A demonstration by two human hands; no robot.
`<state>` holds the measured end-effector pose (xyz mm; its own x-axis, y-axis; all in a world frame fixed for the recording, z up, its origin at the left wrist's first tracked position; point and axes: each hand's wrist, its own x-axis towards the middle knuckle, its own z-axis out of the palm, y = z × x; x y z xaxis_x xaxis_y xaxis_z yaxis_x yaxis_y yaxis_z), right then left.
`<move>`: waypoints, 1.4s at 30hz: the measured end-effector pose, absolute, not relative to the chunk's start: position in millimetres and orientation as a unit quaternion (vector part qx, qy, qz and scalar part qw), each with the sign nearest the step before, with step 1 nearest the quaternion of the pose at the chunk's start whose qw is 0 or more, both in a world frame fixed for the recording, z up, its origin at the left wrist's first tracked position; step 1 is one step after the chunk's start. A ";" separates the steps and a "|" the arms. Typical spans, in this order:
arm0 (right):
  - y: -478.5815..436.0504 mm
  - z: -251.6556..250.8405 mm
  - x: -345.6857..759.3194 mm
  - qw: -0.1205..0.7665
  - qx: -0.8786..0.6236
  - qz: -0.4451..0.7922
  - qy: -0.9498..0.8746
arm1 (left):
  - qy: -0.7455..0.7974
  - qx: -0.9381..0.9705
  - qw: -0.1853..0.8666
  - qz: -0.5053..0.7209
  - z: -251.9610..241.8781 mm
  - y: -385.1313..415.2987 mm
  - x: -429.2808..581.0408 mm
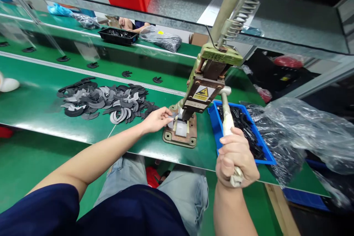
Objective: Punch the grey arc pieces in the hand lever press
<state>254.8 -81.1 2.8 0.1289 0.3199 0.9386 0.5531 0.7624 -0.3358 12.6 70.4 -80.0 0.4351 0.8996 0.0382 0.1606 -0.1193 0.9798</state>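
A green hand press [206, 81] stands on the green table [35, 107], its rusty base plate [179, 136] near the front edge. My right hand [235, 158] is wrapped round the press lever [226, 118], which is pulled down toward me. My left hand [157, 118] pinches a small grey flat piece [172, 121] at the left side of the die, under the press head. A pale block [181, 128] sits on the base.
A heap of dark grey curved flat parts [105, 101] lies left of the press. A blue tray [240, 129] of black parts and clear plastic bags [298, 132] are on the right. Behind runs a conveyor with single parts, a black tray [118, 35] and another person's hands [125, 24].
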 end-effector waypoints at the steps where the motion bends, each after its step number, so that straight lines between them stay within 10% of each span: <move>1: -81.4 2.9 255.1 0.672 -0.333 -0.084 -0.656 | 0.401 0.641 0.553 0.351 -81.2 75.0 20.2; 27: -80.3 -2.1 255.4 0.683 -0.338 -0.094 -0.641 | 0.518 0.612 0.588 0.106 -65.7 118.2 76.1; 42: -62.4 -8.4 257.6 0.731 -0.296 -0.127 -0.602 | 0.445 0.841 0.180 0.249 -86.8 59.8 -51.7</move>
<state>257.6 -62.4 -8.4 0.2432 0.1716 0.9547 0.5419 0.7923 -0.2804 -51.7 59.8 -86.8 0.4794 0.8386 0.2587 0.6589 -0.5386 0.5251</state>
